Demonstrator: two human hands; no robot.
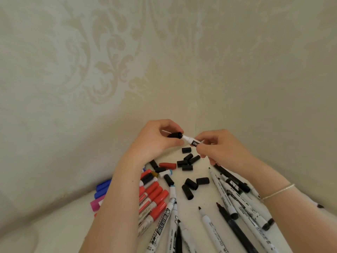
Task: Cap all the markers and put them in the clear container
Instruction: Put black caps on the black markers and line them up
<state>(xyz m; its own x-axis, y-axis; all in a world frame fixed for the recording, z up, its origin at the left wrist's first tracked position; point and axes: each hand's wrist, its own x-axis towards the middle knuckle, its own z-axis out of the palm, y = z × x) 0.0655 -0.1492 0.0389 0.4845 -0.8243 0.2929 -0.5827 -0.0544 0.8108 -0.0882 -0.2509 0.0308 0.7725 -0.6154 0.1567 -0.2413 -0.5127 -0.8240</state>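
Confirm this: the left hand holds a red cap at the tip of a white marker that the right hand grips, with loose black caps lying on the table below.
Not quite. The head view shows the cap in the left hand is black, not red. The rest stands: the right hand grips the white marker, and loose black caps lie on the table below.

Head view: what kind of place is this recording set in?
Probably a room in a home, at a white table pushed into a corner. Damask-patterned wallpaper covers both walls, and the left hand and right hand cap a marker over loose black caps.
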